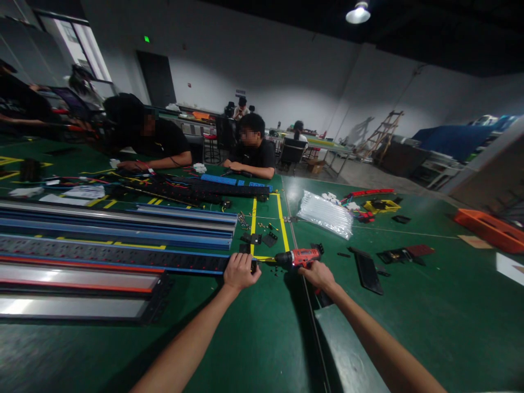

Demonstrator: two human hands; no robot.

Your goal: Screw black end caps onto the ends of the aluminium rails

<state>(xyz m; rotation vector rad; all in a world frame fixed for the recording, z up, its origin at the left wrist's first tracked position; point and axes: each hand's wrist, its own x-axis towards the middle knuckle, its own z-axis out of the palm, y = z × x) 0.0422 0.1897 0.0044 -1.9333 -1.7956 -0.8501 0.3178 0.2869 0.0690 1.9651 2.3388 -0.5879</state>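
My right hand (319,276) is wrapped round the handle of a red and black cordless drill (303,257). The drill points left, its bit reaching the end of a long power strip (164,261) with black sockets and blue edges; whether the bit touches a screw is too small to tell. Over that same end of the strip, my left hand (240,271) is closed, gripping it from above. Small black end pieces (269,239) and loose screws (275,270) lie on the green table close to the drill's chuck.
Blue and silver metal profiles (184,229) lie behind the strip, with red-edged profiles (82,284) in front. To the right are a clear plastic packet (325,214), a black flat part (367,272) and an orange bin (491,230). Two people (254,150) sit across the table.
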